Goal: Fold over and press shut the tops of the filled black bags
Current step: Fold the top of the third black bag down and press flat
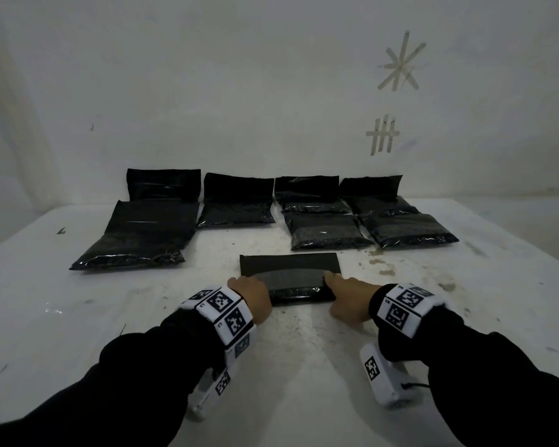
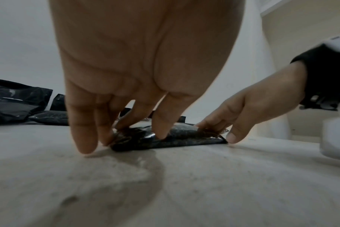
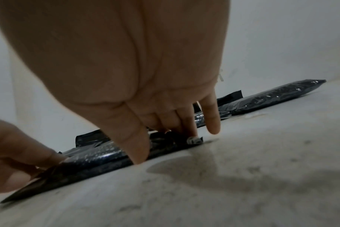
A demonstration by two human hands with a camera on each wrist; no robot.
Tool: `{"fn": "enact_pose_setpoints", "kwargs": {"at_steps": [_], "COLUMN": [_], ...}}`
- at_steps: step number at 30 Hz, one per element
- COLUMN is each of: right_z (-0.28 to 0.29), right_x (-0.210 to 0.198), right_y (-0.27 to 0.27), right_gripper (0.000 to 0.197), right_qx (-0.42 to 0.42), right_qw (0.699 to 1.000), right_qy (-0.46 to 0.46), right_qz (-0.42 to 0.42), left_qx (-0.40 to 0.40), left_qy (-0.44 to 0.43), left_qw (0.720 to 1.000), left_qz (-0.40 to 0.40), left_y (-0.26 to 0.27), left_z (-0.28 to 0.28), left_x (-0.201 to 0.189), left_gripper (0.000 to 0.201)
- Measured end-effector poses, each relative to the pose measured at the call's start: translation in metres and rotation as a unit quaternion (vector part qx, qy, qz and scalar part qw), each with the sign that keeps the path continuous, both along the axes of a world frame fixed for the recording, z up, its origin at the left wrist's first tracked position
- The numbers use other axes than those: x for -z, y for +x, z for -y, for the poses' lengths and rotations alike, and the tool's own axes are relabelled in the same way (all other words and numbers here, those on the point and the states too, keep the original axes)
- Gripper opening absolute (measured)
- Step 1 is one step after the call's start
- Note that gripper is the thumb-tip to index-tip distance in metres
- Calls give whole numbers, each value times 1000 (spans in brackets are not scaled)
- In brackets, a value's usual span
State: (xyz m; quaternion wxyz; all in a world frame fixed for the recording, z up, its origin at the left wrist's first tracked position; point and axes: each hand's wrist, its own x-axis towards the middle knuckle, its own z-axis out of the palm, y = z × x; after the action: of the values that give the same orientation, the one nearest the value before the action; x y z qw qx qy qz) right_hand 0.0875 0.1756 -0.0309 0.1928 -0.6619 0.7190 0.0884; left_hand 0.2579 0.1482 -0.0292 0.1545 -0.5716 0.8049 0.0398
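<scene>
A filled black bag lies flat on the white table just in front of me, its empty top flap stretched out flat toward the wall. My left hand pinches the bag's left end. In the left wrist view the left hand has its thumb on the bag and curled fingers over its end. My right hand pinches the right end. In the right wrist view the right hand sets its thumb at the front edge of the bag, fingers curled on top.
Several more filled black bags lie in rows behind. Two at the right look folded over. Those at the back have tops standing against the wall. A larger one lies at the left. Dirt stains mark the table.
</scene>
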Motion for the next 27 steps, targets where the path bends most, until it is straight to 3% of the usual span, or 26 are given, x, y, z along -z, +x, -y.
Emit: {"fn": "enact_pose_setpoints", "kwargs": {"at_steps": [3, 6, 12, 18, 23, 27], "right_z": [-4, -8, -9, -11, 3, 11], "right_x": [-1, -3, -2, -1, -7, -11], "right_y": [0, 0, -8, -8, -7, -1], "right_gripper": [73, 79, 92, 75, 78, 69], "right_qx": [-3, -3, 39, 46, 23, -24], "right_qw": [1000, 1000, 997, 997, 998, 995], "right_qy": [21, 24, 43, 11, -47, -92], "right_qz": [-1, -5, 42, 61, 22, -8], "left_qx": [23, -27, -69, -80, -77, -96], "left_qy": [6, 9, -16, -22, -20, 13], "left_qw": [999, 999, 997, 996, 996, 995], "left_qz": [43, 13, -10, -35, -41, -21], "left_y": [-1, 0, 3, 0, 3, 1], "left_z": [-5, -10, -8, -4, 6, 15], "left_x": [-7, -5, 15, 26, 19, 12], "left_gripper": [39, 43, 78, 98, 96, 101]}}
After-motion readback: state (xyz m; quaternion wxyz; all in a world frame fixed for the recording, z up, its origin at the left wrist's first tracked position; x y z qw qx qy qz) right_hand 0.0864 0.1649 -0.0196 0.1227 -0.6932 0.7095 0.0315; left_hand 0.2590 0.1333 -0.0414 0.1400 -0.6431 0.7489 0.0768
